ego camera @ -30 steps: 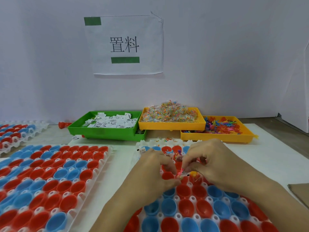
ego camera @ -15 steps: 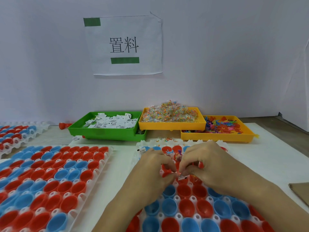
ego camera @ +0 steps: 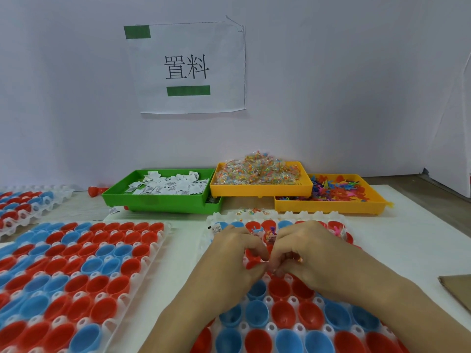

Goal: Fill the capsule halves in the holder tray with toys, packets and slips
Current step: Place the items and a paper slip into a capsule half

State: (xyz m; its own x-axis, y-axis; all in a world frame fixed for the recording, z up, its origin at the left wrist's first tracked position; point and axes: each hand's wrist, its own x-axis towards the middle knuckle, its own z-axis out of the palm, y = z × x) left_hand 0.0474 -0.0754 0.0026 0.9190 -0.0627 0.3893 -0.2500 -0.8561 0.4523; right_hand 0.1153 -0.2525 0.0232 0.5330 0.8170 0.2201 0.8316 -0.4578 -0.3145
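White paper sheet [ego camera: 188,68] fixed to the wall, printed with two large black Chinese characters, 置料, between two solid green bars. Small white slips [ego camera: 168,186] heaped in the green tray [ego camera: 158,203], carrying dark print too small to read.

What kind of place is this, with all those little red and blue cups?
Probably a small toy-packing workstation. Holder trays of red and blue capsule halves cover the table, bins of paper slips, packets and tiny plastic toys line the wall, under a printed sign.
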